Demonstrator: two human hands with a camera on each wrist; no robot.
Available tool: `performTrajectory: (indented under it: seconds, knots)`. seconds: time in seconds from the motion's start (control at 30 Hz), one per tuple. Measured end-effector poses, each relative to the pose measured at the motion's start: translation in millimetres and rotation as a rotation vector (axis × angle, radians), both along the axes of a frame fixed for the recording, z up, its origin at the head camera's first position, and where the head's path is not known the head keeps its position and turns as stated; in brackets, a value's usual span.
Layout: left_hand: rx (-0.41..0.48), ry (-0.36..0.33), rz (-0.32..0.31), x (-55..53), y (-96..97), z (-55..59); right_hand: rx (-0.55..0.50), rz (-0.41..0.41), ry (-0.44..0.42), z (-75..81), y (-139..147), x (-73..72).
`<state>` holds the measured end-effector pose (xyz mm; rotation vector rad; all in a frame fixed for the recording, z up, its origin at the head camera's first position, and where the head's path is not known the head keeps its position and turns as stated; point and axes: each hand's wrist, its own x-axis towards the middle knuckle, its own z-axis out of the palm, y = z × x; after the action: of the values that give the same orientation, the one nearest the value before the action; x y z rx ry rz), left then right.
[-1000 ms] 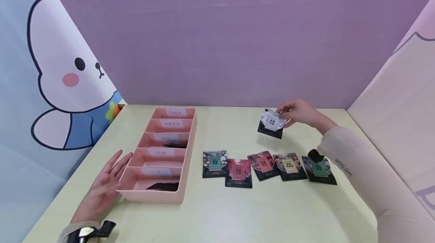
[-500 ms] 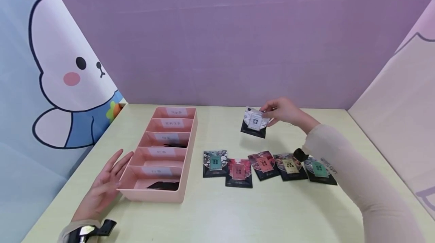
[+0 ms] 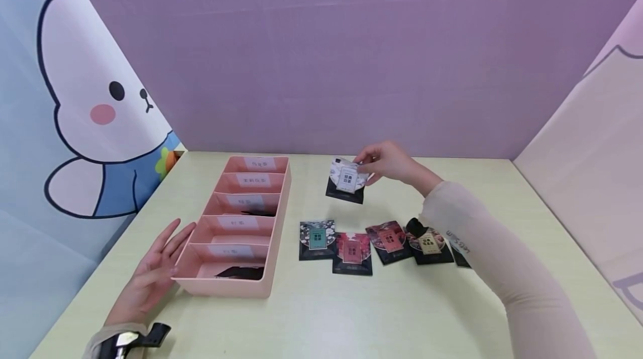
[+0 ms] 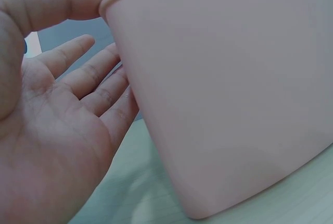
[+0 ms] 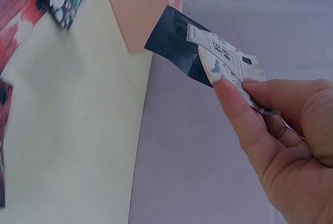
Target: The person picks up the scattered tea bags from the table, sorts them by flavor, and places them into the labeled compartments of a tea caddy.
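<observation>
Transfer step, we judge | our right hand [image 3: 389,164] pinches flat black-and-white sachet [image 3: 345,181] above the bench [image 3: 321,320], right of pink plastic compartment tray [image 3: 226,288] | left hand [image 3: 150,275], fingers extended, touches its corner | next move likely needs steady pinch

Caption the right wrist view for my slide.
Right hand pinching a black-and-white packet, with the pink box beyond.

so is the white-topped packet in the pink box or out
Out: the right hand pinches the white-topped packet in the air, right of the pink box.
</observation>
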<state>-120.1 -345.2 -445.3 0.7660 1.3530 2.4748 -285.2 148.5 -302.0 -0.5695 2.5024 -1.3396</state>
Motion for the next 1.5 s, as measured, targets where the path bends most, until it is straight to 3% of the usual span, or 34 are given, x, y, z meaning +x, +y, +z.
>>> performTrajectory:
  seconds: [0.47, 0.63, 0.8, 1.1, 1.27, 1.5]
  knots:
    - [0.051, 0.045, -0.069, -4.5, 0.6, -1.0, -0.036, 0.064, 0.006, 4.2, -37.7, 8.2]
    - [0.072, 0.019, -0.072, -2.4, 1.0, -0.4, -0.055, 0.115, -0.022, 4.4, -58.7, 15.6]
    - [0.047, -0.005, -0.05, -0.4, 1.1, 0.9, -0.057, 0.179, -0.019, 4.1, -78.8, 27.1]
    - [0.069, -0.016, -0.064, -0.1, -0.1, 1.1, -0.097, 0.286, -0.011, 7.5, -115.2, 51.8]
    - [0.062, -0.027, -0.055, -0.6, -1.1, 0.5, -0.103, 0.298, -0.011, 7.1, -134.7, 63.1]
    - [0.08, 0.008, -0.072, -2.4, -1.6, -2.8, -0.13, 0.336, 0.022, 3.4, -162.5, 78.9]
